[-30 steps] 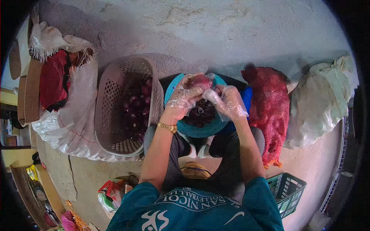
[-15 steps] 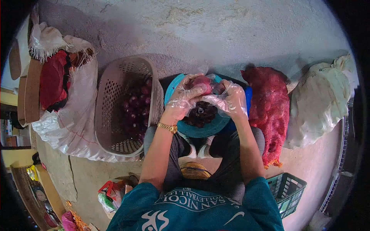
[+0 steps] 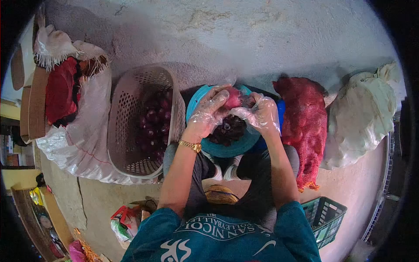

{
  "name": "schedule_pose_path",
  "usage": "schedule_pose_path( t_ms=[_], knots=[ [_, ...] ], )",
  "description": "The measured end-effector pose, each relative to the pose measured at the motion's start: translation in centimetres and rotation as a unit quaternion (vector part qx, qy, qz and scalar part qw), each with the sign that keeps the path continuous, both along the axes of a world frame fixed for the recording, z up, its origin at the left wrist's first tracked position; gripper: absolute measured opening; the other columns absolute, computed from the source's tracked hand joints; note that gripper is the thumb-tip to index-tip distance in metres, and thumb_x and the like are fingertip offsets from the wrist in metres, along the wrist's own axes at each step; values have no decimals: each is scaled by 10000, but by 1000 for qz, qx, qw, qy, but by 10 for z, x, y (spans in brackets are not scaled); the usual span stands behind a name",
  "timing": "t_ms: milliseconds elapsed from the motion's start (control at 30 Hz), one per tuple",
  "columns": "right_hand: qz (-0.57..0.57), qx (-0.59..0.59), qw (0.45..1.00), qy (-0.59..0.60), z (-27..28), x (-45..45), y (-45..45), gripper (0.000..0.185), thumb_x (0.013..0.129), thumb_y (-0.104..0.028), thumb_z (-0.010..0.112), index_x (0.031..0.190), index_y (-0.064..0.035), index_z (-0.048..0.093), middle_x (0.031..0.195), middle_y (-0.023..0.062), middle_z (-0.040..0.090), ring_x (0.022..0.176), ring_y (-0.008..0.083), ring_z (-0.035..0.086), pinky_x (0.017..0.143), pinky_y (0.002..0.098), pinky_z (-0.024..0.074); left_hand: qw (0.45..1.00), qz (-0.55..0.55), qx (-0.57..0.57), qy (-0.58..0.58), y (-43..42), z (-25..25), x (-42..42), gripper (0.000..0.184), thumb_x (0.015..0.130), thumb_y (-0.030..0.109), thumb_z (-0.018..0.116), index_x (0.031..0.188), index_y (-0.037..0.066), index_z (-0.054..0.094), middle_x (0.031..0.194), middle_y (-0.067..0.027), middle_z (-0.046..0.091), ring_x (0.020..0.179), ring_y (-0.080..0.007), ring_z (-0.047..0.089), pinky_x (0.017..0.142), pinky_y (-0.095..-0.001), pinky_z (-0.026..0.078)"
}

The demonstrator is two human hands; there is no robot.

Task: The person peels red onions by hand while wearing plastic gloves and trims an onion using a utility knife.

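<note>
A red onion (image 3: 232,98) is held up in my left hand (image 3: 208,107), its gloved fingers wrapped round it. Clear plastic gloves cover both hands. My right hand (image 3: 263,114) is closed beside the onion, pinching a dark scrap of onion skin (image 3: 248,101); the plastic partly hides its fingertips. Below the hands stands a round blue-green basin (image 3: 238,148) with a pile of dark skins (image 3: 228,131) in it. To the left, a grey-brown perforated basket (image 3: 126,118) holds several purple peeled onions (image 3: 153,118).
A red mesh sack of onions (image 3: 304,126) and a pale filled sack (image 3: 360,120) stand on the right. A white woven sack (image 3: 85,131) leans at left beside cardboard (image 3: 36,109). A green crate (image 3: 325,220) and plastic bags (image 3: 124,222) lie nearer me. A wall (image 3: 218,39) rises ahead.
The onion has turned slightly in my left hand, and my right fingers have shifted a little beside it. Both forearms stay almost in place.
</note>
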State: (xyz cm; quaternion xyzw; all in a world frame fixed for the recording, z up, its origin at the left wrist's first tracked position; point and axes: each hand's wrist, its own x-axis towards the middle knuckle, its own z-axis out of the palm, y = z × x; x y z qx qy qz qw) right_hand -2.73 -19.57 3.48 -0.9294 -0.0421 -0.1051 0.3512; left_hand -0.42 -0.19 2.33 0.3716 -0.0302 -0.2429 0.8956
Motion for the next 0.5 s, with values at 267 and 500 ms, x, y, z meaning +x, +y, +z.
schedule_pose_path(
  t_ms=[267, 500],
  knots=[
    [-2, 19, 1000, 4, -3, 1, -2, 585, 633, -459, 904, 869, 19, 661, 709, 151, 637, 629, 245, 591, 616, 373, 483, 1000, 11, 7, 5, 1, -2, 0, 371, 952, 161, 675, 1297, 64, 578, 1214, -52, 613, 1067, -146, 621, 862, -313, 576],
    [17, 23, 1000, 3, 2, 0, 1, 578, 645, -446, 901, 884, 28, 673, 700, 151, 655, 623, 233, 605, 615, 362, 485, 1000, 8, -9, 11, 0, 0, 0, 379, 938, 165, 692, 1289, 67, 586, 1228, -68, 622, 1079, -165, 626, 877, -319, 570]
  ],
)
